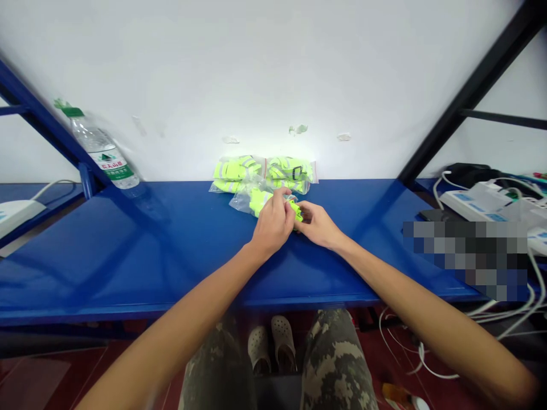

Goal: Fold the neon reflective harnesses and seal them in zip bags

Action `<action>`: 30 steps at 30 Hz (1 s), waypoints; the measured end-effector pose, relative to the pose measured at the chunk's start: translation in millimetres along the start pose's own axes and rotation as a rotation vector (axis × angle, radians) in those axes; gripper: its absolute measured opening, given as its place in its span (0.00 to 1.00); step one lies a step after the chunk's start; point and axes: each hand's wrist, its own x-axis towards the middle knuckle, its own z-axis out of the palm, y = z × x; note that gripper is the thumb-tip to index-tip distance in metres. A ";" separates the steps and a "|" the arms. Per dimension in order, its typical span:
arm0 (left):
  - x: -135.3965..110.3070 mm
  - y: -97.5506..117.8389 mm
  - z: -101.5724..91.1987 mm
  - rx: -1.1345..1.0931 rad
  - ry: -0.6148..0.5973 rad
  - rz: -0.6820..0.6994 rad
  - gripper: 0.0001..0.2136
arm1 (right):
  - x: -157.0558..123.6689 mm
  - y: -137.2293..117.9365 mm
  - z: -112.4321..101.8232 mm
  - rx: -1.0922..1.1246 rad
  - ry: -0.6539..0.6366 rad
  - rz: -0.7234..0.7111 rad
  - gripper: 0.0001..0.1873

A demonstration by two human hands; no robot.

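Note:
My left hand (273, 223) and my right hand (317, 225) meet over the blue shelf (171, 250), both pinched on a clear plastic bag with a neon yellow-green item (256, 200) in it. The left fingers curl round the bag's open end; the right fingers grip a bit of the yellow-green item sticking out. Behind them, against the white wall, lie two more sealed bags of the same neon items (265, 171), side by side.
A plastic water bottle (101, 149) leans against the blue frame at the back left. White power strips and cables (487, 202) crowd the right end. A white cable and device (17, 212) sit at the far left. Below the shelf are my camouflage trousers and grey clogs (273, 344).

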 end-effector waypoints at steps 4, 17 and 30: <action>-2.9 1.9 3.4 0.020 -0.035 0.033 0.13 | 1.6 1.0 2.3 0.266 0.012 0.108 0.19; -6.6 14.1 8.3 0.057 -0.093 0.063 0.12 | -1.5 -6.4 4.0 0.704 0.083 0.427 0.17; -11.1 14.4 13.6 0.076 -0.061 0.047 0.12 | -0.9 -4.3 6.3 0.601 0.048 0.360 0.12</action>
